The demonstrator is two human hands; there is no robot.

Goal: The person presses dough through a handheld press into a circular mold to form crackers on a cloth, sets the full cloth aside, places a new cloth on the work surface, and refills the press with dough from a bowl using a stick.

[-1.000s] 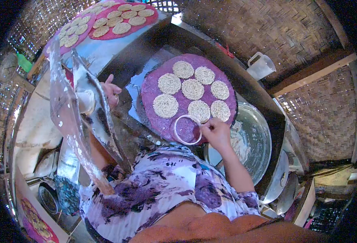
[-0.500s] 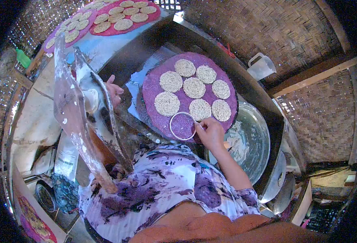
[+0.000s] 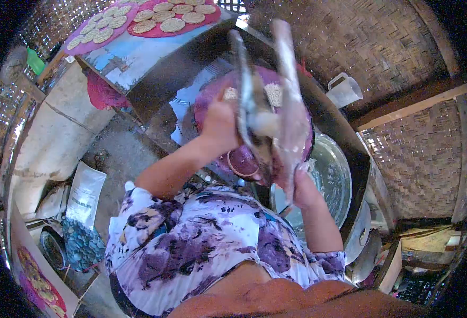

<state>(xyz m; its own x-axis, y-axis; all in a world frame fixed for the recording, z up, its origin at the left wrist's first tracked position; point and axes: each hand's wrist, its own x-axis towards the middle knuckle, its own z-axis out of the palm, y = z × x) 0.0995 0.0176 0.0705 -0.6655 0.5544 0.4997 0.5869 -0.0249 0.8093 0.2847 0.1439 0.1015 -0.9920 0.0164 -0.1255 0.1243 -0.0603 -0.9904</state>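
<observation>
- From my remote seat, I watch the person's left hand (image 3: 220, 122) meet one side of a long, pale-smeared tool made of two levers (image 3: 292, 111); its fingers are partly hidden, so I cannot tell whether that grip is wrapped round or merely pressing.
- The grip of the right hand (image 3: 303, 183) is closed round the lower part of the right-hand lever.
- The tool stands between the hands, over the round purple mat (image 3: 204, 98), with a blurred white cylinder (image 3: 265, 124) between its levers.
- On the near part of the mat I see a thin, pale ring (image 3: 233, 170), partly behind the tool; pale round discs of strands (image 3: 273, 94) show farther up.
- To handle this well, I would have both hands share the weight, because I judge the long levers could swing or twist.
- I would want the two levers lined up and the pressure even from both sides, so the cylinder does not tilt.
- I would hold the lower ends off the ring and the discs; a knock could shift one or crush the other.
- The right forearm passes close to the wide metal basin (image 3: 336, 164), so I would mind that elbow.
</observation>
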